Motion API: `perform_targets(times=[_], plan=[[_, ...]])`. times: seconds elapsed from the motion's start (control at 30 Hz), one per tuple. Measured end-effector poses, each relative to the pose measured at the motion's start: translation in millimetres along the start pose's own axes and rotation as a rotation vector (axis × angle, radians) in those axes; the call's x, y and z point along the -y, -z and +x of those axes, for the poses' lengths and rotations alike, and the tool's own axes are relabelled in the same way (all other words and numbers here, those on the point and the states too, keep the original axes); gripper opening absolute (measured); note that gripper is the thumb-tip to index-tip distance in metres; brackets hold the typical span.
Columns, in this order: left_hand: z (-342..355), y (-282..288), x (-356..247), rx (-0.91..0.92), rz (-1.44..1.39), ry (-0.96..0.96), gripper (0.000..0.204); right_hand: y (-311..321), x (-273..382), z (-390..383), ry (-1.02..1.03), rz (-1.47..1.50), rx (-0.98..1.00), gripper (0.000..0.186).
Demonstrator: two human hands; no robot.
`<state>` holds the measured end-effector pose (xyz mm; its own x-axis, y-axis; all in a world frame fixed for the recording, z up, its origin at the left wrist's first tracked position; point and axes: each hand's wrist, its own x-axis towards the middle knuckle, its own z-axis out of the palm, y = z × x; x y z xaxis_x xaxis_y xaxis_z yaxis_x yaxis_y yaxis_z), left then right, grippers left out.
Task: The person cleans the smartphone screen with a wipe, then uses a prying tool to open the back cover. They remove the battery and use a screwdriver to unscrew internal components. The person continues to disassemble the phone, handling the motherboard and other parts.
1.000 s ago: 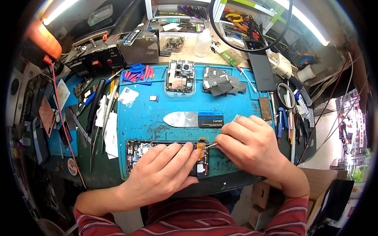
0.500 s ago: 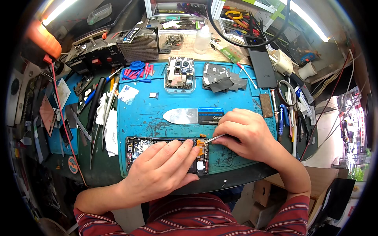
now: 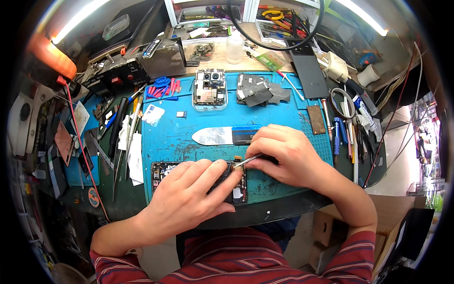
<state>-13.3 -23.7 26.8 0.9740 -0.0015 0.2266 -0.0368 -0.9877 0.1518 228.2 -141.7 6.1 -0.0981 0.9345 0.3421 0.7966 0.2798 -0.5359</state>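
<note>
An opened phone [image 3: 241, 191] lies face down on the blue mat, its circuit parts exposed. Across its middle and left part rests my left hand [image 3: 194, 189], palm down with fingers stretched out and apart, hiding much of the inside. My right hand [image 3: 283, 154] pinches slim metal tweezers [image 3: 248, 161], their tip close to my left fingertips. At that tip, by the phone's far edge, sticks up a small orange flex cable [image 3: 238, 158]. Just beyond the phone lies a flat pry blade [image 3: 213, 136] with a rounded metal end; my right hand partly covers its dark handle.
The blue mat [image 3: 172, 137] bears a small tray of circuit boards [image 3: 211, 87], black sheets [image 3: 260, 90], pink-and-blue clips [image 3: 163, 87] and a small silver part [image 3: 181, 114]. Long tools [image 3: 120, 128] lie left, screwdrivers [image 3: 336, 137] right. A white bottle [image 3: 234, 47] stands behind.
The tweezers' tip has shifted slightly left and up, toward my left fingertips. My left index finger now covers more of the orange cable. The whole view has also shifted a little.
</note>
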Motion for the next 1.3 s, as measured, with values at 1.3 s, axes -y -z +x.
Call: perform_targets(times=[1.3], plan=[[-6.7, -10.4, 10.3, -0.095, 0.012, -0.111, 0.054, 18.9, 12.0, 0.6, 0.167, -0.278, 0.079, 0.016]])
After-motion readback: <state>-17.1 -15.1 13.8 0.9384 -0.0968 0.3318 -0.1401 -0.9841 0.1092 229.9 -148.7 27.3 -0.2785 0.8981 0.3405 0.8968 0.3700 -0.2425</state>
